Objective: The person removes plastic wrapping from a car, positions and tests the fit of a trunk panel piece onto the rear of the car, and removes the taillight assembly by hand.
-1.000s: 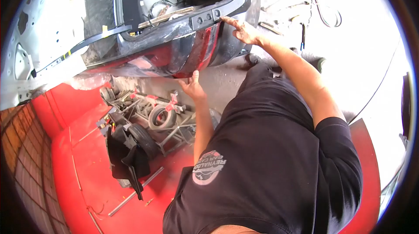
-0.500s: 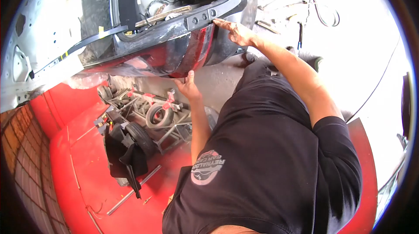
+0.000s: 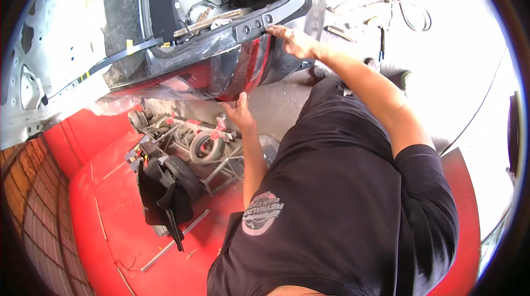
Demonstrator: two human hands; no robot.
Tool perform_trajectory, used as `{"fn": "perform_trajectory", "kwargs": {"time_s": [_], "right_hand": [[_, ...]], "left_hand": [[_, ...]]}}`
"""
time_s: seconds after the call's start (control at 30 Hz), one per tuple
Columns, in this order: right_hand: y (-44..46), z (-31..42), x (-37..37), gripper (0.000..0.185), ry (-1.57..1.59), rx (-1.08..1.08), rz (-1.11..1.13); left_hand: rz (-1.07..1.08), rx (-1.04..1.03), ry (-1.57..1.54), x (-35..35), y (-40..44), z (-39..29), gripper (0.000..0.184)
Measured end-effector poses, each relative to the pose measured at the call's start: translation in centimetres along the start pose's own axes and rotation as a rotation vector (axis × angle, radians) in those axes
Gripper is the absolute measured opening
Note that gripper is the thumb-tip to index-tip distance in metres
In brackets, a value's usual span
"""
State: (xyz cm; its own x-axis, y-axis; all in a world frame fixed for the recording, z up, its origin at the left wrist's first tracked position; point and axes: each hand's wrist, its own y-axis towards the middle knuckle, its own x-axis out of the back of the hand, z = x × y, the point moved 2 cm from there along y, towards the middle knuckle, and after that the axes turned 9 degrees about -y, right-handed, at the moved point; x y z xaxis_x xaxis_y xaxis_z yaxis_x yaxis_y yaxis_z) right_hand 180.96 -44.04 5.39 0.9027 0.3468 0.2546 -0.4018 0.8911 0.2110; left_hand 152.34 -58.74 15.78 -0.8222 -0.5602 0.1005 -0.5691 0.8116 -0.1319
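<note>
A dark car body (image 3: 187,56) with a red tail light (image 3: 254,64) fills the upper middle of the head view. My right hand (image 3: 297,42) reaches to the upper end of the light, its fingers stretched out and their tips at the edge beside a grey strip with round holes (image 3: 255,25). Lower down, my left hand (image 3: 239,112) is at the bottom edge of the light. Its thumb points up, apart from the fingers, whose tips are partly hidden at the edge. Neither hand visibly grips anything.
Below the car, a metal frame (image 3: 221,172), a loose tire (image 3: 207,148) and black plastic parts (image 3: 165,199) lie near a red floor (image 3: 127,241). A metal bar (image 3: 175,241) rests there. Hoses (image 3: 406,17) and scraps lie at the upper right.
My right hand has shifted left along the edge toward the tail light, and its fingers now lie flatter. My left hand stays at the lower edge. The view has shifted slightly.
</note>
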Motion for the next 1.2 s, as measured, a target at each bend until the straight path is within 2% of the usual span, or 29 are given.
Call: {"fn": "perform_trajectory", "kwargs": {"time_s": [0.07, 0.2, 0.3, 0.5, 0.6, 0.7, 0.8, 0.9, 1.0, 1.07, 1.1, 1.2], "right_hand": [[-0.1, -0.1, -2.2, 0.077, -0.265, 0.118, -0.110], [-0.3, 0.8, -0.9, 0.081, -0.246, 0.057, 0.031], [-0.3, 0.5, -1.3, 0.083, -0.260, 0.046, 0.055], [-0.7, 1.1, -1.1, 0.084, -0.229, 0.044, 0.025], [-0.5, -0.1, -1.9, 0.084, -0.216, 0.076, 0.008], [-0.8, -1.4, -1.7, 0.084, 0.022, 0.156, -0.041], [-2.0, -3.1, -1.9, 0.077, 0.015, 0.067, -0.069], [-4.9, -3.4, -1.7, 0.071, 0.048, -0.219, -0.019], [-9.5, -10.2, -5.5, 0.068, 0.120, -0.303, -0.091], [-12.7, -10.5, -3.4, 0.065, -0.027, -0.628, 0.178], [-15.0, -12.8, -3.6, 0.061, -0.044, -0.708, 0.137], [-23.2, -18.6, -2.9, 0.048, -0.175, -0.837, 0.019]], "left_hand": [[-0.002, 0.001, 0.009, 0.1, -0.1, -0.3, 0.112], [0.016, -0.008, 0.020, 0.0, -0.1, -0.1, 0.114], [0.015, 0.051, 0.053, 0.3, 0.1, -0.2, 0.115], [0.010, 0.042, 0.055, -0.4, -0.4, -0.9, 0.116], [0.076, 0.016, 0.067, 1.6, 1.2, 1.3, 0.095], [0.072, 0.034, 0.100, 1.0, 0.6, 0.4, 0.094], [0.080, 0.036, 0.096, 1.6, 1.1, 1.0, 0.096], [0.058, 0.045, 0.102, 1.3, 0.9, 0.8, 0.097], [0.002, 0.016, 0.117, 0.0, 0.0, -0.4, 0.117], [-0.003, 0.018, 0.128, 0.1, 0.0, -0.3, 0.118], [-0.005, 0.020, 0.133, 0.2, 0.1, -0.2, 0.118], [0.037, 0.028, 0.102, 1.3, 0.7, 1.1, 0.095]]}}
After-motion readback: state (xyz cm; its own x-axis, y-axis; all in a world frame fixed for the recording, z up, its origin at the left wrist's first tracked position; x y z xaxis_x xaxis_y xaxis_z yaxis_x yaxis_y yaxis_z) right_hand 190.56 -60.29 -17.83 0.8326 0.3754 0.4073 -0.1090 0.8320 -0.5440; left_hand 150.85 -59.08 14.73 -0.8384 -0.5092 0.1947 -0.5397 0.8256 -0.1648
